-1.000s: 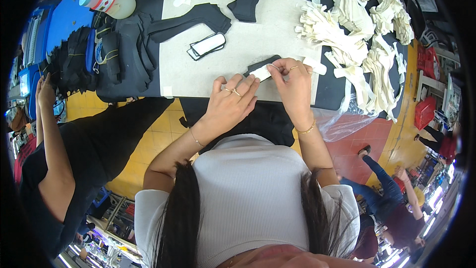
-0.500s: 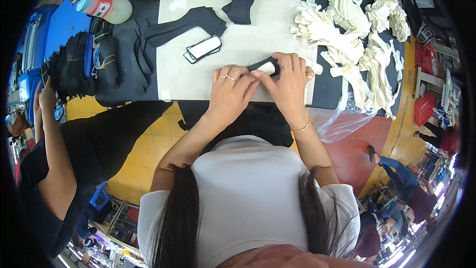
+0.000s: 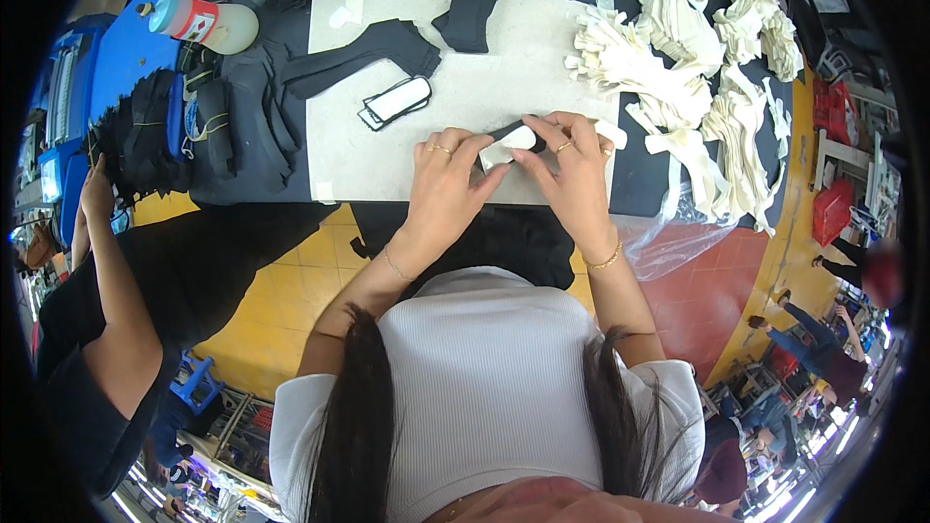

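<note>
Close to the table's front edge, a cream fabric piece [image 3: 504, 148] lies against a black fabric piece [image 3: 508, 130]. My left hand [image 3: 448, 174] pinches their left end, the fingers closed at the edge. On the other side my right hand [image 3: 573, 167] grips the right end, its fingertips on the black piece and its thumb under the cream one. Part of both pieces is hidden beneath my fingers. A pale strip [image 3: 610, 134] shows just beyond my right hand. Up and left of my hands lie white rounded rectangles with black borders [image 3: 399, 99], overlapping one another.
Cream fabric bundles [image 3: 644, 63] cover the table's right side. Black cut pieces [image 3: 363, 53] and tied black stacks [image 3: 150, 126] occupy the left, beside a bottle [image 3: 215, 24] with a red label. A clear plastic bag [image 3: 678, 232] hangs off the front edge. A co-worker's arm [image 3: 121, 291] is at left.
My thumbs have moved apart, and more of the cream piece shows between my hands. My right hand has shifted slightly toward me. The co-worker's arm at left has moved a little.
</note>
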`<action>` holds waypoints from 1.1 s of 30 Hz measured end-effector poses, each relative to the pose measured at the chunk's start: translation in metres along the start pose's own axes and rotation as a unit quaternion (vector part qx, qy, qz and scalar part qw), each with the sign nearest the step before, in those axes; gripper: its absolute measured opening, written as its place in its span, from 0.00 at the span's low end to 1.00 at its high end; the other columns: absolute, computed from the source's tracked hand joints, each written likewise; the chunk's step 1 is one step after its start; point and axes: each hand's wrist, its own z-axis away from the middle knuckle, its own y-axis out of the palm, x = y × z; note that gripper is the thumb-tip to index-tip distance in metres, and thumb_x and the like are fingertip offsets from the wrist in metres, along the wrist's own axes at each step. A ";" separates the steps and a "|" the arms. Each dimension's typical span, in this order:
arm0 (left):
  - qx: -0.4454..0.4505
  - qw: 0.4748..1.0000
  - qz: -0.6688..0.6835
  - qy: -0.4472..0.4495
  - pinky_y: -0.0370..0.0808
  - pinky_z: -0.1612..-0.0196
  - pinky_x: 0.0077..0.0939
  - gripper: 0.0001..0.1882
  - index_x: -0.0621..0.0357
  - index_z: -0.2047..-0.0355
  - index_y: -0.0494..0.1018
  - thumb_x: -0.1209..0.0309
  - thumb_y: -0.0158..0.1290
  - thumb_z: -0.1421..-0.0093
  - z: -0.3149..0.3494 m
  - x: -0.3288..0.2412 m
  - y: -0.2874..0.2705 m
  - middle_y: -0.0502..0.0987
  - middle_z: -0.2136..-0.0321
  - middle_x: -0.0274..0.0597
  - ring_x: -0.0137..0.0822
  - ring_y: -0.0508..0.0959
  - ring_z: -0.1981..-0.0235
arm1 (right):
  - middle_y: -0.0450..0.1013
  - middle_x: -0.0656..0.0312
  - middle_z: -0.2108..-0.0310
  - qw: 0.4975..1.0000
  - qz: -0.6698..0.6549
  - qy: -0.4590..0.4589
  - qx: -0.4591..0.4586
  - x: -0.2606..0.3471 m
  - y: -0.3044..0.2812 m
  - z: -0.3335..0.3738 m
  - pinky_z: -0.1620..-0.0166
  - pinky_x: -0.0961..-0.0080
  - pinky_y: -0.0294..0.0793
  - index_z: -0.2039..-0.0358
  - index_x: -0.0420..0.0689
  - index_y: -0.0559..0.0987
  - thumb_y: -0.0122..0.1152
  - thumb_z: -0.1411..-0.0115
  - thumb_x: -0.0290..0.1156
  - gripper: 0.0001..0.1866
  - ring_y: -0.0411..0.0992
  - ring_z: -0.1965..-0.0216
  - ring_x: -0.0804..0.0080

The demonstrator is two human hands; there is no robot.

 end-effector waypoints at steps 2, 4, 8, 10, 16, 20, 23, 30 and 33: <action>0.001 1.000 -0.003 -0.005 0.66 0.55 0.35 0.21 0.57 0.56 0.77 0.68 0.68 0.50 0.001 -0.001 0.000 0.75 0.60 0.39 0.41 0.74 0.58 | 0.73 0.64 0.58 1.000 -0.015 -0.003 -0.011 0.000 0.002 0.002 0.52 0.65 0.58 0.57 0.47 0.84 0.70 0.45 0.32 0.14 0.69 0.57 0.66; -0.002 1.000 -0.004 -0.008 0.66 0.54 0.34 0.21 0.58 0.57 0.77 0.69 0.69 0.51 0.002 -0.001 0.001 0.75 0.60 0.39 0.40 0.74 0.57 | 0.73 0.63 0.57 0.999 -0.026 -0.011 -0.016 -0.001 0.004 0.004 0.52 0.67 0.61 0.59 0.46 0.83 0.71 0.45 0.30 0.13 0.71 0.57 0.65; -0.005 1.000 -0.007 -0.004 0.66 0.54 0.35 0.21 0.58 0.56 0.77 0.69 0.69 0.51 0.002 -0.001 0.002 0.75 0.60 0.39 0.40 0.74 0.57 | 0.76 0.60 0.58 0.996 -0.079 -0.043 0.009 -0.003 -0.003 0.007 0.52 0.72 0.70 0.63 0.42 0.80 0.69 0.44 0.23 0.08 0.74 0.57 0.63; -0.005 1.000 -0.009 -0.003 0.66 0.54 0.35 0.21 0.58 0.56 0.77 0.69 0.69 0.51 0.002 -0.001 0.002 0.75 0.60 0.40 0.40 0.74 0.57 | 0.78 0.59 0.60 0.990 -0.139 -0.026 0.030 -0.001 -0.011 0.009 0.54 0.73 0.73 0.64 0.41 0.79 0.67 0.43 0.21 0.07 0.76 0.59 0.64; -0.005 1.000 -0.016 0.020 0.66 0.54 0.38 0.22 0.57 0.55 0.77 0.68 0.68 0.50 0.004 -0.001 0.003 0.73 0.60 0.39 0.42 0.72 0.58 | 0.80 0.57 0.64 0.970 -0.203 0.122 -0.048 -0.013 -0.031 -0.002 0.58 0.75 0.76 0.59 0.40 0.79 0.67 0.41 0.23 0.09 0.78 0.63 0.69; -0.011 0.999 -0.035 0.018 0.67 0.54 0.40 0.19 0.56 0.57 0.77 0.69 0.67 0.49 0.007 -0.005 0.004 0.73 0.61 0.41 0.45 0.73 0.58 | 0.80 0.60 0.62 0.960 -0.227 0.130 -0.103 -0.025 -0.022 -0.025 0.56 0.76 0.77 0.53 0.41 0.80 0.68 0.40 0.25 0.14 0.78 0.61 0.73; 0.003 1.000 -0.015 -0.003 0.67 0.52 0.41 0.18 0.56 0.57 0.76 0.67 0.65 0.47 0.005 -0.007 0.003 0.73 0.59 0.43 0.46 0.73 0.55 | 0.77 0.59 0.57 0.956 -0.263 0.106 -0.077 -0.024 -0.016 -0.031 0.51 0.75 0.78 0.54 0.39 0.80 0.65 0.39 0.21 0.13 0.77 0.56 0.72; 0.032 0.997 0.035 -0.068 0.66 0.52 0.40 0.17 0.57 0.57 0.75 0.69 0.65 0.46 0.001 -0.010 0.000 0.71 0.60 0.42 0.44 0.73 0.56 | 0.70 0.66 0.66 0.944 -0.304 0.125 -0.018 -0.024 -0.011 -0.023 0.63 0.85 0.68 0.58 0.37 0.80 0.64 0.37 0.23 0.08 0.69 0.66 0.81; 0.036 0.997 0.034 -0.067 0.66 0.51 0.40 0.18 0.57 0.57 0.75 0.69 0.65 0.47 -0.002 -0.010 -0.001 0.71 0.60 0.42 0.45 0.72 0.56 | 0.70 0.67 0.67 0.941 -0.311 0.134 -0.012 -0.025 -0.014 -0.019 0.64 0.86 0.66 0.58 0.36 0.80 0.64 0.37 0.23 0.07 0.68 0.67 0.82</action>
